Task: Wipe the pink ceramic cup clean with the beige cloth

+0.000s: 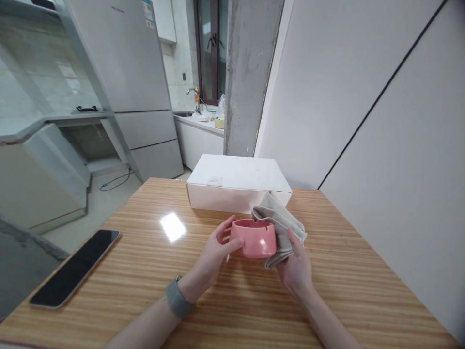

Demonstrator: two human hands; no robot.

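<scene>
in the middle of the wooden table [145, 276], seen from the head view, a pink dish [256, 243] with a notched rim is held between two hands, opening upward, just in front of a white box [236, 173]. the left hand [217, 248] has it by its left end, thumb over the near wall and the other fingers curled behind, the grip closed to about the dish's thickness. the right hand [297, 271] is folded round a grey cloth [282, 224], thumb on top and palm below, and the bunched cloth lies up against the right end of the dish. its fingers are mostly hidden under the folds, so how tightly they close is hard to tell.

as for how far things have come, dish and cloth are both taken up and brought together, so the work seems to be midway; neither has been set down yet. whether any part of the dish has been gone over with the cloth does not show.

the box at the far side has its lid down. a phone [75, 269] lies well apart at the near left, and a grey band [178, 297] circles the left wrist.
</scene>
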